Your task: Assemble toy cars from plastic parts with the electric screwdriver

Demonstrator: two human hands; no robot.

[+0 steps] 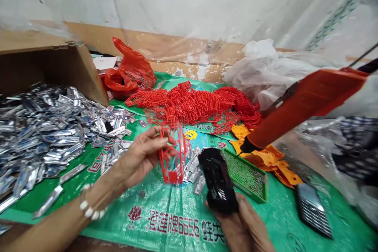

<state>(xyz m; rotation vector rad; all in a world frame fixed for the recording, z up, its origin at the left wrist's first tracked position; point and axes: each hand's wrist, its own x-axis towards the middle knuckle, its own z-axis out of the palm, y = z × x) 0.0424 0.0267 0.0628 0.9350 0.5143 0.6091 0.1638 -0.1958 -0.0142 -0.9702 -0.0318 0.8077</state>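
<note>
My left hand pinches a thin red plastic frame, held upright and slightly blurred above the green sheet. In my right hand lies a black toy car body, gripped at its lower end with its long side pointing away from me. The frame and the car body are apart. Between them, several small silver pieces lie on the sheet. Just beyond both hands, a heap of similar red frames is stacked in a row.
A large pile of silver pieces spills from a cardboard box at left. An orange electric screwdriver hangs at right above a green screw tray and orange parts. A keypad phone and red bag lie nearby.
</note>
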